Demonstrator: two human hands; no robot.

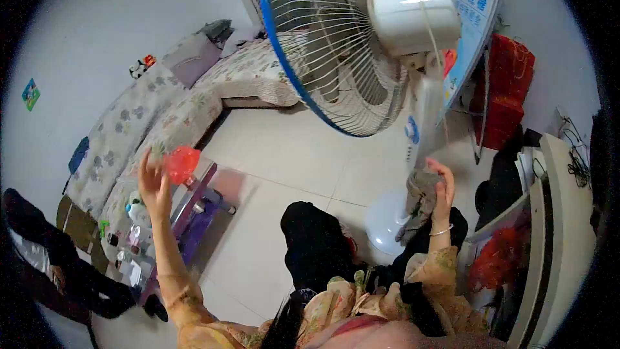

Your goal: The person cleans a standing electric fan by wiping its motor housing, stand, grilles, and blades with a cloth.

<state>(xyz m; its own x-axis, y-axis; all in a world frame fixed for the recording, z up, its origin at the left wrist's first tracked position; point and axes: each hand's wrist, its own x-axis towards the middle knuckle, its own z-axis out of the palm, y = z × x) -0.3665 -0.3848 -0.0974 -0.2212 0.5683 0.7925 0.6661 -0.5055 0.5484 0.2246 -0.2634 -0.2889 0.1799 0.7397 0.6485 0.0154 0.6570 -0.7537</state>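
My right hand (442, 190) is closed round a crumpled grey-brown cloth (421, 195), which hangs down beside the stand of an electric fan (423, 116). The fan has a wire cage with a blue rim and a white motor housing; its round white base (385, 223) rests on the floor just left of the cloth. My left hand (154, 181) is raised over the low table at the left, its fingers apart and slightly blurred. Right beside its fingertips is a translucent red thing (182, 165), perhaps plastic; whether they touch it is unclear.
Small bottles and other items stand on the low purple table (205, 178). A sofa with a floral cover (252, 68) runs along the wall behind. At right are a sign board (475, 19), a red object (507, 90) and a pale cabinet (562, 220).
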